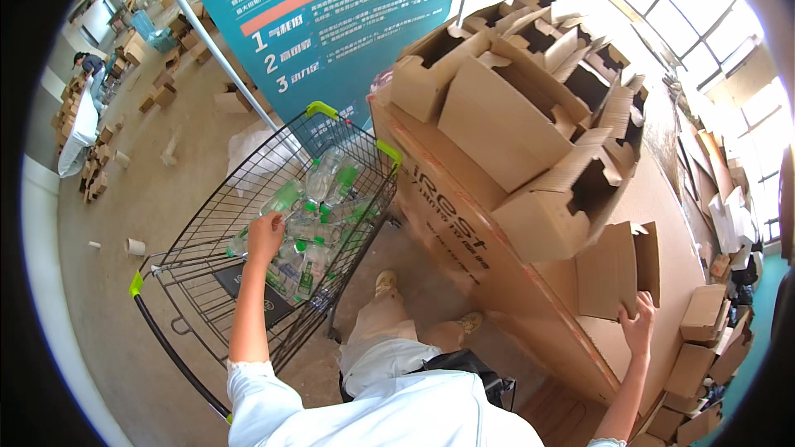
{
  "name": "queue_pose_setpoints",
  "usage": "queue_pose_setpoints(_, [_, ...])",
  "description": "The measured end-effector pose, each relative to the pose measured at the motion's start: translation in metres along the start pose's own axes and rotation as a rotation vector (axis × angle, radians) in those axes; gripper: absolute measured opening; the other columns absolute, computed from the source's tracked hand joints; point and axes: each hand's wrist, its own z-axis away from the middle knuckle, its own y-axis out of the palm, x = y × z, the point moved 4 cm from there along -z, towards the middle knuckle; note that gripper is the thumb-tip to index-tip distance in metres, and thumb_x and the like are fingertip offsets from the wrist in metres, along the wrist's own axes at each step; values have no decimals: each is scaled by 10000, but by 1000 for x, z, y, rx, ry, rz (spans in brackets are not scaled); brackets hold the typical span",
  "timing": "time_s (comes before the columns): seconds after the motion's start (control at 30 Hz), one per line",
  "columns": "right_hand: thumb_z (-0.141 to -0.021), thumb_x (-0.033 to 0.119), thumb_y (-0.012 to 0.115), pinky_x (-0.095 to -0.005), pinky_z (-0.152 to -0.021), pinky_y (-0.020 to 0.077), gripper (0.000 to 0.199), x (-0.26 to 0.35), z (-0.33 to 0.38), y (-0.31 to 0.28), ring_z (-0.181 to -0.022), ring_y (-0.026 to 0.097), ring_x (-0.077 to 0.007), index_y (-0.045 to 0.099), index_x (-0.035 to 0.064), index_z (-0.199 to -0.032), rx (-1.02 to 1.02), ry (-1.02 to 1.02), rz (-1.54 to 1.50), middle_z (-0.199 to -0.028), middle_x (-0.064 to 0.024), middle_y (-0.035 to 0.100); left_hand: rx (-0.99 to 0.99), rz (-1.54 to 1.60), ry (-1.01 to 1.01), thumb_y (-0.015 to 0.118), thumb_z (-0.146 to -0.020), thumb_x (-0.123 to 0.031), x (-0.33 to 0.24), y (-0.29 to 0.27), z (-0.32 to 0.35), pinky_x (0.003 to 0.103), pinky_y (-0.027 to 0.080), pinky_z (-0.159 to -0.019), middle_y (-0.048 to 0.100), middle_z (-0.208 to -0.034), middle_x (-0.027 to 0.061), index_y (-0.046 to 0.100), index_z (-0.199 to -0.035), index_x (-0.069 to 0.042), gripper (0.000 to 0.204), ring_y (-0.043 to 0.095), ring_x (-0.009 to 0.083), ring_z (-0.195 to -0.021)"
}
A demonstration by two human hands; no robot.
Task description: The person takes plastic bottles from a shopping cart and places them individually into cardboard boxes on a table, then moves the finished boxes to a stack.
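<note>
The bottles [323,175] I have in my shopping trolley [195,228] are clear, glossy plastic; the trolley itself is metal wire with smooth plastic corner caps [322,109]. The open box [600,269] at my right grip [638,323] is matt cardboard, as is the big carton [513,314]. My shirt [397,414] is matt cloth, the banner [331,41] smooth sheeting, the floor [132,207] dull, concrete-like.

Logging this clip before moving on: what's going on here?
The person's left hand is over a wire shopping cart holding clear plastic bottles with green caps; whether it grips one is unclear. The right hand grips the near edge of an open cardboard box on a large carton. More open boxes are grouped farther along the carton's top.
</note>
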Motion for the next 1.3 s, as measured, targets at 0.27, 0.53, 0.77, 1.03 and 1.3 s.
queue_pose_setpoints(0.27, [-669, -68, 655, -471, -1027, 402, 157, 14, 18, -10, -879, 560, -334, 610, -42, -817, 77, 165, 214, -825, -143, 568, 166, -208, -196, 720, -691, -124, 158, 85, -27, 439, 470, -916, 617, -1130, 194, 594, -1163, -54, 493, 566, 392, -1092])
queue_pose_setpoints(0.53, [-728, 15, 676, -448, -1050, 339, 255, -46, 56, 15, -1065, 524, -366, 636, -6, -979, 31, 242, 496, -1032, -171, 616, 252, -448, -398, 742, -671, -69, 235, 90, -51, 477, 459, -934, 552, -1249, 154, 518, -1196, -93, 571, 519, 359, -1177])
queue_pose_setpoints(0.77, [-753, 78, 689, -460, -910, 443, 277, -21, 23, 14, -1047, 526, -398, 633, -11, -1009, 168, 491, 376, -1014, -196, 619, 124, -453, -237, 870, -463, -136, 251, 97, -38, 478, 490, -790, 646, -947, 167, 572, -1011, -56, 629, 613, 391, -907])
queue_pose_setpoints(1.03, [-746, 48, 669, -396, -933, 459, 150, -7, 23, 13, -1035, 556, -315, 700, 43, -893, 133, 465, 361, -970, -89, 660, 105, -1376, 133, 740, -744, -273, 188, 55, 12, 536, 366, -991, 424, -1345, 196, 462, -1359, -49, 712, 401, 408, -1232])
queue_pose_setpoints(1.3, [-641, 10, 640, -404, -785, 495, 48, -15, 31, 11, -868, 561, -320, 634, 54, -658, 183, 367, 344, -740, -115, 637, -406, -630, -101, 672, -805, -357, 67, -28, -18, 556, 332, -1049, 401, -1393, 210, 430, -1384, -44, 701, 369, 408, -1293])
